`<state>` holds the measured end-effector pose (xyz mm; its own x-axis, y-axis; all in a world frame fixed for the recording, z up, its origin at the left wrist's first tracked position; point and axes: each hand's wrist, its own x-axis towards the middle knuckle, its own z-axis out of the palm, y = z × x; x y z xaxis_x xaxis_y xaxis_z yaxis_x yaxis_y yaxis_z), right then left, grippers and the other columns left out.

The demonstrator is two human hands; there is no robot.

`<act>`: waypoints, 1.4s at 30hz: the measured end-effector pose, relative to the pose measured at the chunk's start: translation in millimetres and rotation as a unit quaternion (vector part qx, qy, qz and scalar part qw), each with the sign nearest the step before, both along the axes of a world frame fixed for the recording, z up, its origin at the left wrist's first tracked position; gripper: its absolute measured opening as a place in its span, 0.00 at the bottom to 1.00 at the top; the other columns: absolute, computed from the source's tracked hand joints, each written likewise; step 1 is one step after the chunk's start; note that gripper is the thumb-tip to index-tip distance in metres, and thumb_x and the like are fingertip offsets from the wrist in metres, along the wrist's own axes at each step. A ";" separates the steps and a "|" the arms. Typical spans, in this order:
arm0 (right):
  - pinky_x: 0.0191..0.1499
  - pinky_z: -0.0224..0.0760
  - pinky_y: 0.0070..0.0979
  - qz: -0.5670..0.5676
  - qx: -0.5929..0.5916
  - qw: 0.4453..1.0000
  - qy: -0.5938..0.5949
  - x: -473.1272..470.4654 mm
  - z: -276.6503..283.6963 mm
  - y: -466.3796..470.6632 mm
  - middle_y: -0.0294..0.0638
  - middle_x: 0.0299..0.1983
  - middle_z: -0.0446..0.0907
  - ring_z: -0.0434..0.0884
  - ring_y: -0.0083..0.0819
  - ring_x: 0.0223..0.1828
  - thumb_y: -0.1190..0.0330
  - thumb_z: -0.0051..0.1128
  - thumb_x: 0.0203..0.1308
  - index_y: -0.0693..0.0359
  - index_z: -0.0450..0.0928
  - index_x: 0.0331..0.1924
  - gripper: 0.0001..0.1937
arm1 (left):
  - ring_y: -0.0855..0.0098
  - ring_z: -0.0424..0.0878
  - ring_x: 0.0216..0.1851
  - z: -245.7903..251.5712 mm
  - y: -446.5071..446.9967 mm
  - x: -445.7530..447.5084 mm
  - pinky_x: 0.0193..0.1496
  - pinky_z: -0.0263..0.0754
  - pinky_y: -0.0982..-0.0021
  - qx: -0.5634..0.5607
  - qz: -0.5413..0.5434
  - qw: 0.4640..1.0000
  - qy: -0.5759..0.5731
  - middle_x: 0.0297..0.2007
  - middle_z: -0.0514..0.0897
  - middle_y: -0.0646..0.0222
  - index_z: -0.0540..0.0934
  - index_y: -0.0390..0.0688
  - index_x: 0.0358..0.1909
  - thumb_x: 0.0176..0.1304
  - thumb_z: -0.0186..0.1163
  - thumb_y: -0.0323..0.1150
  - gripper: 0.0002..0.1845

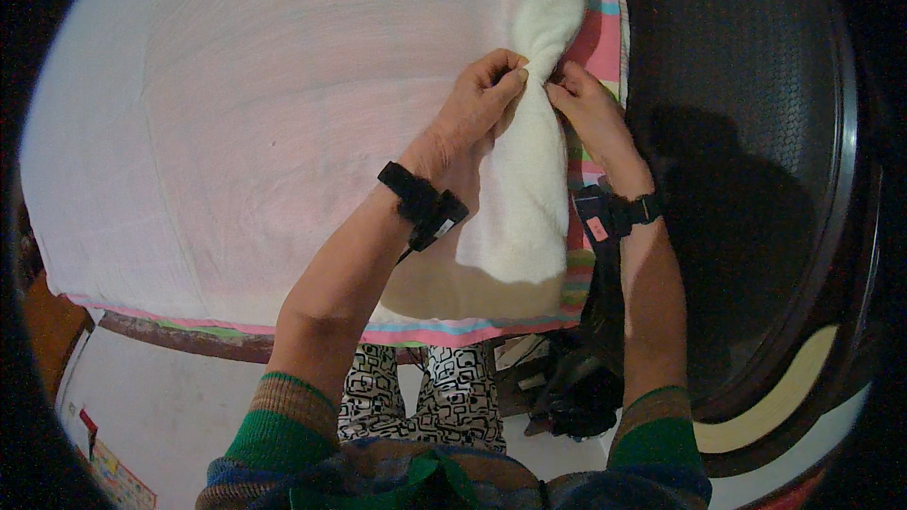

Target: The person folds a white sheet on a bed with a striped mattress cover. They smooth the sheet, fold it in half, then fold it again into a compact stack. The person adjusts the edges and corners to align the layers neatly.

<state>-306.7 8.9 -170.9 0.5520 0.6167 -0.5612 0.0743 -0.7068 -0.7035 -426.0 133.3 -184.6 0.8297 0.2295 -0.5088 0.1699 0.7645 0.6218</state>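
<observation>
A thick, fluffy white layer, likely quilt batting (pixel 524 219), runs along the right side of a broad, thin white cloth (pixel 297 127). My left hand (pixel 489 88) pinches this layer from its left side, between thumb and fingers. From the opposite side my right hand (pixel 584 95) grips it with thumb and forefinger, and its other fingertips are partly hidden. Between both hands the layer is bunched into a narrow neck. Striped multicolour fabric (pixel 602 35) lies underneath and shows along the right and front edges. Each wrist wears a black strap with a small device.
A dark textured panel with a raised rim (pixel 744 85) stands close on the right. Black items, perhaps a bag (pixel 574 397), lie low near my legs in patterned trousers (pixel 453 389). A brown edge (pixel 184 336) shows under the fabric's front. A colourful printed sheet (pixel 120 471) is at lower left.
</observation>
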 end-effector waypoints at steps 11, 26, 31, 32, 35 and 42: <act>0.42 0.69 0.21 -0.072 -0.012 0.987 -0.141 0.6 29.1 2.3 0.38 0.36 0.78 0.75 0.24 0.37 0.68 0.50 0.59 0.64 0.72 0.47 0.13 | 0.59 0.67 0.54 -19.0 -0.8 -9.6 0.57 0.59 0.61 0.707 0.009 0.706 -0.044 0.55 0.69 0.57 0.65 0.42 0.60 0.64 0.50 0.40 0.24; 0.46 0.65 0.19 -0.202 0.048 0.978 -0.021 13.7 30.5 -0.2 0.36 0.42 0.77 0.74 0.27 0.42 0.61 0.50 0.62 0.62 0.73 0.49 0.16 | 0.56 0.55 0.67 -37.3 -14.9 -14.2 0.68 0.44 0.55 0.771 -0.081 0.630 0.036 0.66 0.57 0.55 0.58 0.44 0.66 0.63 0.48 0.48 0.33; 0.40 0.67 0.22 -0.109 0.023 0.990 -0.091 33.5 14.1 8.3 0.36 0.36 0.79 0.76 0.28 0.35 0.59 0.52 0.62 0.63 0.75 0.46 0.17 | 0.55 0.53 0.68 -40.5 -13.9 -15.3 0.68 0.43 0.53 0.777 -0.093 0.622 0.033 0.67 0.56 0.55 0.56 0.43 0.67 0.64 0.47 0.47 0.33; 0.36 0.68 0.23 -0.173 0.032 0.980 -0.098 33.1 13.4 5.4 0.36 0.33 0.80 0.76 0.29 0.31 0.58 0.53 0.61 0.64 0.76 0.44 0.17 | 0.56 0.54 0.67 -41.1 -13.8 -15.4 0.68 0.43 0.54 0.777 -0.101 0.621 0.036 0.67 0.57 0.55 0.57 0.43 0.67 0.64 0.47 0.47 0.33; 0.42 0.67 0.18 -0.231 0.078 0.970 -0.009 24.3 20.7 -6.4 0.38 0.39 0.78 0.74 0.20 0.38 0.60 0.49 0.64 0.63 0.75 0.47 0.16 | 0.57 0.54 0.67 -42.6 -13.8 -14.8 0.68 0.42 0.55 0.776 -0.092 0.623 0.047 0.66 0.58 0.56 0.58 0.44 0.66 0.63 0.47 0.48 0.33; 0.37 0.69 0.20 0.020 -0.040 0.944 -0.326 2.9 30.4 16.0 0.34 0.30 0.79 0.76 0.23 0.32 0.60 0.54 0.61 0.63 0.77 0.36 0.13 | 0.58 0.54 0.67 -43.8 -14.6 -14.2 0.69 0.42 0.56 0.778 -0.089 0.620 0.045 0.66 0.58 0.57 0.58 0.44 0.66 0.63 0.46 0.49 0.33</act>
